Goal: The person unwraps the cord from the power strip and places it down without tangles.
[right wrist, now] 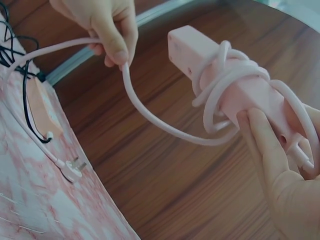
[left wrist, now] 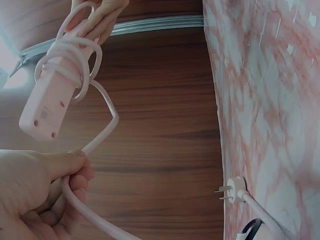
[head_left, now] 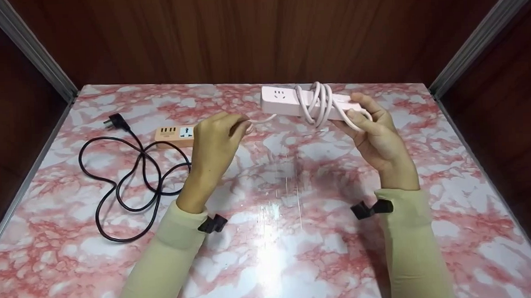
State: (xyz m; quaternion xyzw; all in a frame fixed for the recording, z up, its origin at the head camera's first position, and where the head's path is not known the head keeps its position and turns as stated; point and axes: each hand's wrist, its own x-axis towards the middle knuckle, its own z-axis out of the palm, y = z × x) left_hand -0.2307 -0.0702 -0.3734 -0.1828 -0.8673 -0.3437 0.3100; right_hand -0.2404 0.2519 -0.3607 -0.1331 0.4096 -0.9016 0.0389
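Observation:
A pale pink power strip (head_left: 281, 102) is held up above the table, its cord (head_left: 321, 102) wound several times around its body. My right hand (head_left: 380, 133) grips its right end, thumb on the near side and fingers behind. Between thumb and fingers my left hand (head_left: 218, 144) pinches the loose part of that cord, left of the strip. In the right wrist view the cord sags between the strip and my left hand (right wrist: 112, 32). The cord's white plug (right wrist: 72, 171) lies on the table, prongs showing; in the head view it is hidden behind my left hand.
An orange power strip (head_left: 166, 134) lies on the table at the left, partly covered by my left hand. Its black cord (head_left: 114, 184) spreads in loose loops, ending in a black plug (head_left: 119, 122). Wooden panels (head_left: 251, 33) enclose the marbled red-and-white table (head_left: 306, 263) at the back and sides.

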